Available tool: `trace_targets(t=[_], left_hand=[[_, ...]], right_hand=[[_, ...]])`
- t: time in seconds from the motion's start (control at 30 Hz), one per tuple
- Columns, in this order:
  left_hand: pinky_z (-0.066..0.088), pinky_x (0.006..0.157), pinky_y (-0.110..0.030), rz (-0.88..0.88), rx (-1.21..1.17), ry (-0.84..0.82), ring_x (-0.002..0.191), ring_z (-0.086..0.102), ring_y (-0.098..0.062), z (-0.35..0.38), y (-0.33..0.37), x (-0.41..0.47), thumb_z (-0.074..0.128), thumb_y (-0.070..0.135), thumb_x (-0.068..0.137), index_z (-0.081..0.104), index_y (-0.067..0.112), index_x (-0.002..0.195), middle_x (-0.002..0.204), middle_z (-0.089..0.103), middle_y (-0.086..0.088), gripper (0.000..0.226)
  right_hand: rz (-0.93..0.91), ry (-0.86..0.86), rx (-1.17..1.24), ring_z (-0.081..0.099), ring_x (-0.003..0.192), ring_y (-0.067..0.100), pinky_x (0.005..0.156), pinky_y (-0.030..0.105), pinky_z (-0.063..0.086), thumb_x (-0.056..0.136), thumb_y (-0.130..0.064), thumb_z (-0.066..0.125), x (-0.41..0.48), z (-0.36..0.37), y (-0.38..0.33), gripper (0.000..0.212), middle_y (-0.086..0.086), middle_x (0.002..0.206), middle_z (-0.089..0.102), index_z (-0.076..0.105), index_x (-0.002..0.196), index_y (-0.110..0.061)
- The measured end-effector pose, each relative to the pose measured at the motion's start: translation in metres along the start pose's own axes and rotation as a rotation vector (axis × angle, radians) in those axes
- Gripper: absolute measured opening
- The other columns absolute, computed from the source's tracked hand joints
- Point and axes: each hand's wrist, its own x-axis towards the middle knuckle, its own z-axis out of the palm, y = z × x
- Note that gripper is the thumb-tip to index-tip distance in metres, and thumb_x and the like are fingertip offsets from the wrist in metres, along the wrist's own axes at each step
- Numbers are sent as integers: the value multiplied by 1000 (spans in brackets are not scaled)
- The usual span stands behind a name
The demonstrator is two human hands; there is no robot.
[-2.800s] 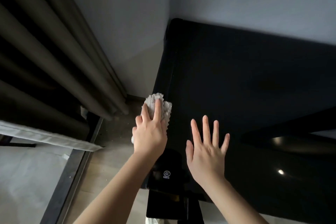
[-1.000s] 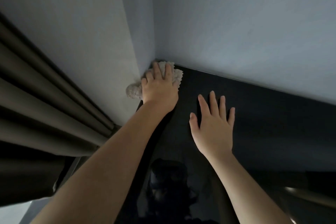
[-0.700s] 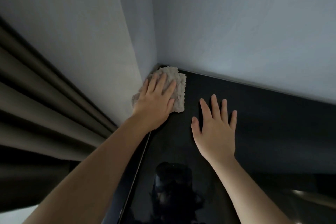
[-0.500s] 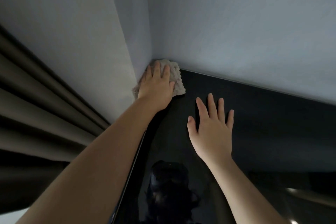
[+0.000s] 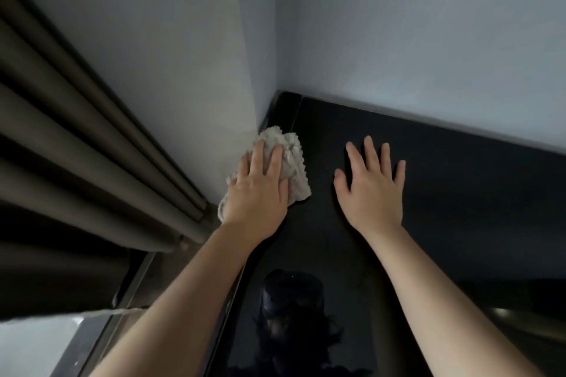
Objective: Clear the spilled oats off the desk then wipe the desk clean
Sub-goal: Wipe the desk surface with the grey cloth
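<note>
We note the left hand point(image 5: 255, 193) pressing flat, fingers straight, on a beige cloth point(image 5: 291, 162) at the far left edge of the black desk point(image 5: 459, 208), beside the wall corner. Right hand point(image 5: 372, 185) rests flat on the desk just right, fingers spread, holding nothing.

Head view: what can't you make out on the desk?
1. Cloth: middle hidden under the left hand.
2. Desk: right and near parts cut off by the frame; a patch hidden under the right hand.
3. Oats: none seen, but the surface is dark and glossy, too dim to be sure.
</note>
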Motion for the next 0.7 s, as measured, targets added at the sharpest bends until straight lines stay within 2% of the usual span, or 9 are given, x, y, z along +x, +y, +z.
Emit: trace_targets(t=[0.2, 0.37, 0.57, 0.7], left_hand=[[34, 111, -46, -37, -65, -39, 143, 15, -28, 1, -19, -98, 23, 41, 99, -2, 26, 153, 160, -3, -6, 61], [43, 100, -46, -37, -83, -59, 138, 24, -30, 6, -37, -179, 9, 46, 90, 6, 25, 153, 160, 5, -9, 67], [47, 95, -48, -14, -59, -67, 133, 31, -35, 12, -56, -266, 20, 40, 92, 17, 19, 151, 157, 15, -14, 63], [50, 91, -47, 39, -70, -68, 130, 35, -37, 10, -69, -325, 23, 37, 94, 23, 16, 150, 156, 20, -16, 59]], right_hand=[[66, -99, -40, 0, 149, 32, 117, 60, 4, 99, -46, 23, -39, -5, -17, 58, 8, 162, 6, 14, 153, -26], [49, -48, -49, 12, 148, 34, 116, 59, 12, 98, -43, 27, -121, 1, -39, 58, 11, 161, 17, 24, 152, -22], [82, -119, -47, 1, 149, 31, 119, 54, 4, 100, -45, 25, -203, -2, -59, 59, 7, 163, 5, 14, 154, -25], [96, -117, -13, 2, 149, 30, 119, 52, 4, 101, -43, 31, -268, -5, -74, 58, 7, 162, 7, 16, 154, -24]])
